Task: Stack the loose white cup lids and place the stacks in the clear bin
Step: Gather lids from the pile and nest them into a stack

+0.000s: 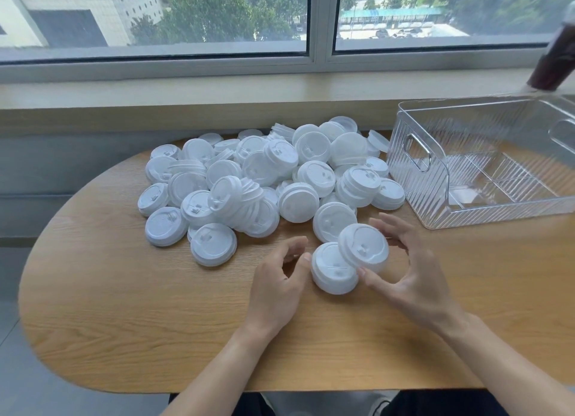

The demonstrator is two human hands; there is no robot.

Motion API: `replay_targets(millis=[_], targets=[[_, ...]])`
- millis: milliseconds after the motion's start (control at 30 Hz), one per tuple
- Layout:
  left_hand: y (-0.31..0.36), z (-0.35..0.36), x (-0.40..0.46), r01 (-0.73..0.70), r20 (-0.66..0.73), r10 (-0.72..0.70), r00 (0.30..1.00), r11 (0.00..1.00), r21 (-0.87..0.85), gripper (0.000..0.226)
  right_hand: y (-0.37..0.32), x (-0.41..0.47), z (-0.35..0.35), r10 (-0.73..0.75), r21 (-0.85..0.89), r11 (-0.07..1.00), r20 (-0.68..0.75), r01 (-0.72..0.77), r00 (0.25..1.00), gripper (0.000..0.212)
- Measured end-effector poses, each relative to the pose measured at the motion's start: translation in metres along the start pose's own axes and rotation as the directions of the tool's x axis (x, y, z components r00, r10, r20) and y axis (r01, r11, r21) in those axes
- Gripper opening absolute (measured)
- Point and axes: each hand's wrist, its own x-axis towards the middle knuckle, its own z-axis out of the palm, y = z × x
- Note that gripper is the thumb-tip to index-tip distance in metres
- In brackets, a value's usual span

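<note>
- Now the right hand (413,269) pinches a tilted lid (363,248) by its rim, thumb at 6 o'clock, fingers at 3 o'clock.
- Touching it at 7 o'clock, a second lid (329,274) lies flat; the left hand (280,278) steadies this one with curled fingertips.
- I judge the tilted lid must go down toward 7 o'clock to nest.
- At 1 o'clock, well apart, stands the clear bin (485,210); the loose pile (249,182) lies at 11 o'clock.

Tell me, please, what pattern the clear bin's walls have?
Fine slanted ribbing on the clear bin, seen in the head view.
</note>
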Motion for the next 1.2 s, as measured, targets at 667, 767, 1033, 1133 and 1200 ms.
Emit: replay_targets(millis=[667, 767, 1033, 1133, 1200], targets=[[-0.003, -0.001, 0.004, 0.019, -0.054, -0.025, 0.998, 0.993, -0.116, 0.025, -0.01, -0.004, 0.023, -0.085, -0.068, 0.993, 0.19, 0.1, 0.978, 0.065], [-0.002, -0.004, 0.008, -0.028, -0.028, 0.027, 0.999, 0.998, -0.051, 0.031, -0.008, -0.002, 0.024, -0.055, -0.018, 0.998, 0.03, 0.055, 0.998, 0.055], [0.003, -0.019, 0.043, -0.614, 0.226, 0.601, 0.766, 0.58, 0.536, 0.053, 0.021, 0.016, 0.01, 0.069, -0.045, 0.996, -0.187, -0.079, 0.98, 0.036], [0.013, -0.02, 0.064, -0.719, 0.414, 0.627, 0.659, 0.365, 0.592, 0.063, 0.03, 0.027, 0.006, 0.084, -0.094, 0.99, -0.206, -0.105, 0.975, 0.034], [0.018, -0.02, 0.077, -0.758, 0.543, 0.565, 0.622, 0.261, 0.597, 0.073, 0.033, 0.035, 0.005, 0.092, -0.113, 0.986, -0.218, -0.119, 0.972, 0.037]])
